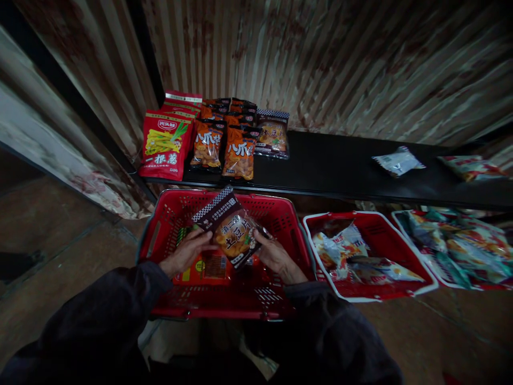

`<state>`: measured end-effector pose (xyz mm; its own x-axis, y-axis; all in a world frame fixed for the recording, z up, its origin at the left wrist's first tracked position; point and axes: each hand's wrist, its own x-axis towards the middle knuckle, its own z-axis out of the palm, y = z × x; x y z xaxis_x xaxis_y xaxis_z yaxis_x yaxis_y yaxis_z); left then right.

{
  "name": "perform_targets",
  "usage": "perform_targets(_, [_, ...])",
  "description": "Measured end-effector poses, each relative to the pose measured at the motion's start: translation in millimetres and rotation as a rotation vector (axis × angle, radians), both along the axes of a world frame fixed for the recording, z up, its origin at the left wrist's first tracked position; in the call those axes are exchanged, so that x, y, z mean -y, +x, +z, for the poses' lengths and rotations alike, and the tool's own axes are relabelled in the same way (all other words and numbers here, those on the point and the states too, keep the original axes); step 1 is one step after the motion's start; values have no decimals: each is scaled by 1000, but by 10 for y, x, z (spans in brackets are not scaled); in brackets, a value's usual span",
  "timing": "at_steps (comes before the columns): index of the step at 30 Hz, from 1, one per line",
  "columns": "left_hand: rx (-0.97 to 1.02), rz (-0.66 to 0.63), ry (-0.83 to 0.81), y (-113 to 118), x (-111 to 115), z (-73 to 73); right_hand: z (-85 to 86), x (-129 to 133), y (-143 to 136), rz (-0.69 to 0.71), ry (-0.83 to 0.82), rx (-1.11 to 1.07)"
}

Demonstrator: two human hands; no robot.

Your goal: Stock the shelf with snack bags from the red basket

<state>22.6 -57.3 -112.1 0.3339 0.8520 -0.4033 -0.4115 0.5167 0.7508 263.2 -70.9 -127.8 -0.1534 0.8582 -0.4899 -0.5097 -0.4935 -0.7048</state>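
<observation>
Between both hands I hold a dark brown bag of potato chips (233, 231), tilted, with a checkered top edge and chips pictured on its front. My left hand (189, 250) grips its left side, thumb on the front. My right hand (276, 255) grips the lower right side. The bag is above a red plastic basket (168, 302), where an orange snack packet (212, 267) and some green packaging lie partly hidden under my hands. On the black shelf behind, a similar brown bag (272, 136) stands beside orange snack bags (239, 155).
Red snack bags (165, 147) stand at the left end of the black shelf (324, 166). Farther right lie a white packet (399, 161) and a red-and-green packet (473, 167). Two more red baskets, one with a white rim (340, 295), hold snack bags on the right. A pleated curtain (256, 59) hangs behind.
</observation>
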Motion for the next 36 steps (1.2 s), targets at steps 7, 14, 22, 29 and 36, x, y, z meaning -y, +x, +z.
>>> perform_targets(7, [-149,48,10,3,-11,19,143,-85,268,185,143,181])
perform_targets(14, [-425,-293,338,42,28,-106,77,-94,122,72,177,173])
perform_targets(22, [-651,-372,427,52,32,-229,-8,-60,0,-29,128,154])
perform_targets(29, [-675,-376,442,44,11,-113,2,-80,-3,8,111,104])
perform_targets(36, [-645,-276,436,74,5,-1,-12,-72,-21,17,100,101])
